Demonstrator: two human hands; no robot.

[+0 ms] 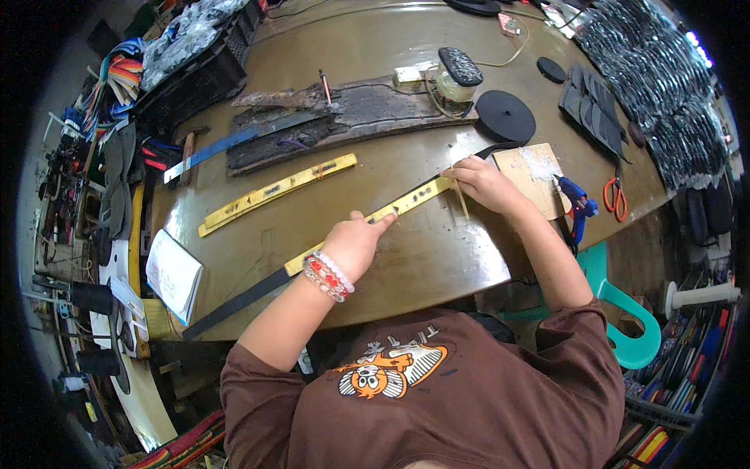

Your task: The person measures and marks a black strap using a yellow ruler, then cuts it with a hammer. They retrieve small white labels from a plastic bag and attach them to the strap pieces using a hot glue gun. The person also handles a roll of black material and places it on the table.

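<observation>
A long yellow strip (422,195) with dark marks lies slantwise along a black webbing strap (234,305). The strap runs from a black roll (506,116) down to the table's lower left. My left hand (358,244), with beaded bracelets at the wrist, is closed over the yellow strip's middle, its index finger stretched along it. My right hand (483,183) pinches the strap at the strip's upper right end. A thin pale stick (462,202) sticks out below those fingers; whether they hold it is unclear. A second yellow strip (277,194) lies apart, farther left.
Behind lie a worn dark board (375,109) and a jar with a black lid (457,78). At right are a blue glue gun (576,205) on a wooden board (527,168), orange-handled scissors (616,200) and black pieces (591,109). A notebook (173,273) lies left.
</observation>
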